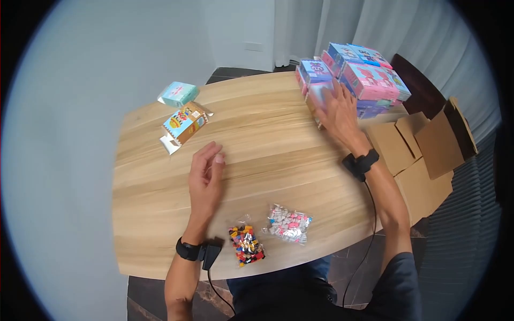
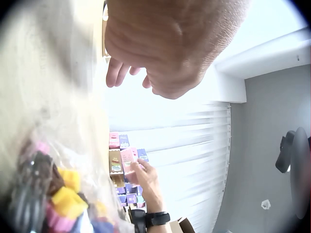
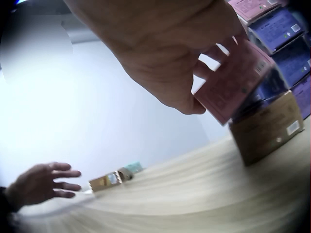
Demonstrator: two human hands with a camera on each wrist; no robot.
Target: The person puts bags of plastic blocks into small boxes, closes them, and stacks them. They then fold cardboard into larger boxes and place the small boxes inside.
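My right hand (image 1: 338, 115) grips a small pink box (image 3: 236, 80) between thumb and fingers. The box is tilted and blurred, close over a brown box (image 3: 267, 127) at the near corner of a stack of pink and blue boxes (image 1: 369, 80). My left hand (image 1: 204, 174) is at the left middle of the table, its fingers loosely bent around nothing. Beyond it lies an opened brown-and-blue box (image 1: 184, 123) with its flaps out, and behind that a mint-green box (image 1: 180, 94).
Near the front edge of the wooden table (image 1: 257, 155) lie a bag of multicoloured bricks (image 1: 246, 246) and a bag of white and pink bricks (image 1: 289, 223). An open cardboard carton (image 1: 393, 142) stands at the right. A cable runs from each wrist camera.
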